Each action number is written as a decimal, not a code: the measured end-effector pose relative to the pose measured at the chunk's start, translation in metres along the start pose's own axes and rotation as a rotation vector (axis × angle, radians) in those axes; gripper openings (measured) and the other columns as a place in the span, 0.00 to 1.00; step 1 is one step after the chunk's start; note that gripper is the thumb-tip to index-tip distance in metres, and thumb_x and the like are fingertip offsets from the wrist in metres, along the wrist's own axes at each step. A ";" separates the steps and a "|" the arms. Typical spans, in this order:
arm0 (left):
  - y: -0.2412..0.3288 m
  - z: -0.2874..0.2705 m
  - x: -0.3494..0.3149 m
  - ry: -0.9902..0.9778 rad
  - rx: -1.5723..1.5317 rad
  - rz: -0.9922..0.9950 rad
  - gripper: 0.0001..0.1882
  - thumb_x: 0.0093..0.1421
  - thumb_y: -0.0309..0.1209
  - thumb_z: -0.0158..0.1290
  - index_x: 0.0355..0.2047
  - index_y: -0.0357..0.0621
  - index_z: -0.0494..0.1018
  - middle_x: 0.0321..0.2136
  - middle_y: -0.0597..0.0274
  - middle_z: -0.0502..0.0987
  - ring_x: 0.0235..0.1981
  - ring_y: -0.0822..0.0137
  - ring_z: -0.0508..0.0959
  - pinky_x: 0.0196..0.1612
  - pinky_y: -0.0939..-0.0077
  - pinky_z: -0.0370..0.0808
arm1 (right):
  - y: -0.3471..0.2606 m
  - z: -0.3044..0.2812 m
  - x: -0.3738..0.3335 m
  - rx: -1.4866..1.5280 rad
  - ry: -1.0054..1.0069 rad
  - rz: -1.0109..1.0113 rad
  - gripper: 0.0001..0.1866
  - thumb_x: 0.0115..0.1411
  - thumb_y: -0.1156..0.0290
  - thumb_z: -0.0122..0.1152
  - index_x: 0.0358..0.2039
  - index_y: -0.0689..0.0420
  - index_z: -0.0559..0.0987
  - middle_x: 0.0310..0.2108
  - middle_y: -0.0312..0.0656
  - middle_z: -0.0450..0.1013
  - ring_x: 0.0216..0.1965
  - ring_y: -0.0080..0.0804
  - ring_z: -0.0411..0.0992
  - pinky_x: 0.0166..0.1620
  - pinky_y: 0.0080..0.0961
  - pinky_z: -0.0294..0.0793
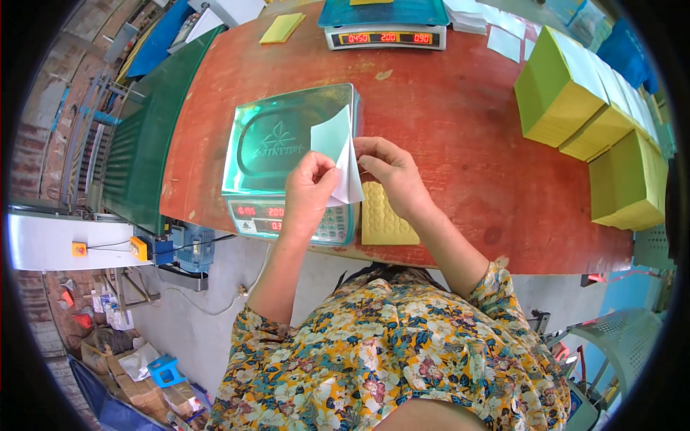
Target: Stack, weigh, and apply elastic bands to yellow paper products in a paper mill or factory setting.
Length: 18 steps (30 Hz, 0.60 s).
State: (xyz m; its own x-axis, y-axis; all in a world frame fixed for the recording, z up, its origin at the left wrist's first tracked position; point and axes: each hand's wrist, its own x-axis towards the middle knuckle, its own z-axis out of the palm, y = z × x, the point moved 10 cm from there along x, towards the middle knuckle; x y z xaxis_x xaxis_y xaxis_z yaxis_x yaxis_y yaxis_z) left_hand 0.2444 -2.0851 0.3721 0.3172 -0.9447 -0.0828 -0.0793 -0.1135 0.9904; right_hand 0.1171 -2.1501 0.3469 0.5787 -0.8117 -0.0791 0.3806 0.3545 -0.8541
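My left hand (pixel 309 188) and my right hand (pixel 388 172) both pinch a thin sheet (pixel 343 154), pale teal on one face and white on the other, held upright and folded open above a digital scale (pixel 277 140) with a shiny green-tinted pan. The left hand grips the sheet's lower left corner; the right hand's fingers hold its right edge. Under the right wrist a yellow card with rows of round bumps (pixel 384 224) lies flat on the red table (pixel 460 129).
Tall stacks of yellow-green sheets (pixel 575 97) fill the table's right side. A second scale (pixel 384 25) with a blue pan stands at the far edge, a yellow pad (pixel 282 27) beside it. A green conveyor (pixel 144 136) runs along the left.
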 end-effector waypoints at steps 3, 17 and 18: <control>0.016 0.002 -0.004 0.050 0.010 0.068 0.08 0.60 0.19 0.51 0.40 0.40 0.74 0.27 0.72 0.72 0.29 0.82 0.69 0.34 0.85 0.68 | 0.001 0.003 -0.002 -0.044 0.004 -0.050 0.15 0.63 0.77 0.54 0.50 0.62 0.76 0.40 0.38 0.75 0.40 0.23 0.73 0.43 0.24 0.75; 0.020 -0.002 -0.003 0.024 0.030 0.113 0.06 0.63 0.30 0.57 0.33 0.42 0.72 0.25 0.75 0.70 0.28 0.83 0.65 0.31 0.85 0.64 | -0.002 0.015 -0.006 -0.204 0.026 -0.125 0.13 0.61 0.78 0.58 0.48 0.62 0.77 0.36 0.33 0.73 0.38 0.18 0.71 0.42 0.19 0.74; 0.019 -0.001 -0.003 0.023 0.030 0.113 0.06 0.63 0.30 0.57 0.33 0.42 0.72 0.25 0.75 0.70 0.28 0.83 0.65 0.31 0.85 0.64 | -0.004 0.016 -0.006 -0.224 0.024 -0.132 0.13 0.61 0.79 0.59 0.48 0.62 0.77 0.36 0.33 0.73 0.38 0.18 0.70 0.41 0.19 0.73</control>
State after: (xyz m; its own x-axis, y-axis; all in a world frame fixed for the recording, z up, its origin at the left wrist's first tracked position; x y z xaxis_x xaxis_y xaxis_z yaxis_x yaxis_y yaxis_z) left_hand 0.2433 -2.0843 0.3910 0.3266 -0.9446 0.0318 -0.1439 -0.0164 0.9895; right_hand 0.1234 -2.1391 0.3588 0.5161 -0.8560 0.0310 0.2808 0.1349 -0.9502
